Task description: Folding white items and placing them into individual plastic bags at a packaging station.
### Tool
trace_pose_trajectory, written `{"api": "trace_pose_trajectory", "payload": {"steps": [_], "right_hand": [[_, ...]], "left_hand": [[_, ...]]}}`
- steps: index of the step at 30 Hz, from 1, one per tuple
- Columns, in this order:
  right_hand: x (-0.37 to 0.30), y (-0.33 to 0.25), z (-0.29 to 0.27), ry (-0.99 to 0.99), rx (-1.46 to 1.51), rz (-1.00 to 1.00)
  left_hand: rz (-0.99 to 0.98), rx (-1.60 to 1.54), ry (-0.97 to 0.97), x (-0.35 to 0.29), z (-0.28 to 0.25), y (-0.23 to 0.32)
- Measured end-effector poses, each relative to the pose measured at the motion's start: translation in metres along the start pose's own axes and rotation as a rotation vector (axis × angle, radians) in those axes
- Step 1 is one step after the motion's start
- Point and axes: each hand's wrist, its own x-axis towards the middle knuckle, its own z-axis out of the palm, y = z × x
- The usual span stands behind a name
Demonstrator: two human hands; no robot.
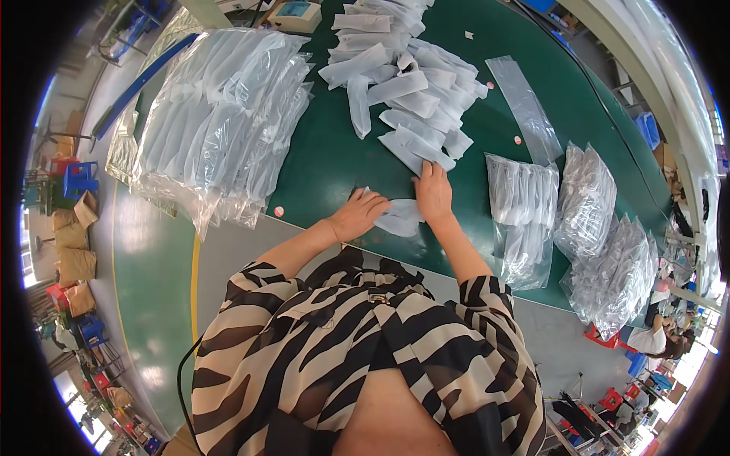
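My left hand [359,216] is near the table's front edge, its fingers closed on a narrow whitish translucent packet [400,219] lying there. What is inside that packet I cannot make out. My right hand [433,191] reaches a little farther in, its fingertips closed over the near end of another such packet [414,143] at the front of a heap. The heap of loose packets [426,91] spreads away toward the far side of the green table [327,152].
A large stack of filled clear bags [220,114] stands on the left. Toward the right lie a flat empty clear bag [523,106], a filled bag [522,205] and more bulging bags [585,201]. A dark cable [601,99] crosses the far right. A pale device [295,15] sits far back.
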Motion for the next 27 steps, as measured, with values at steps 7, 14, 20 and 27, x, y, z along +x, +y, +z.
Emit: {"api": "trace_pose_trajectory", "payload": {"steps": [7, 14, 20, 27], "right_hand": [[-0.015, 0.008, -0.012, -0.235, 0.208, 0.052], [0.0, -0.012, -0.045, -0.286, 0.359, -0.073], [0.005, 0.031, -0.014, -0.09, 0.207, 0.238], [-0.011, 0.021, -0.011, -0.175, 0.427, 0.205]], "left_hand": [[0.021, 0.114, 0.048, 0.014, -0.031, 0.014], [0.005, 0.151, -0.051, 0.011, -0.022, -0.004], [0.006, 0.056, -0.008, 0.015, -0.009, -0.011], [-0.043, 0.074, 0.002, 0.034, -0.052, 0.007]]}}
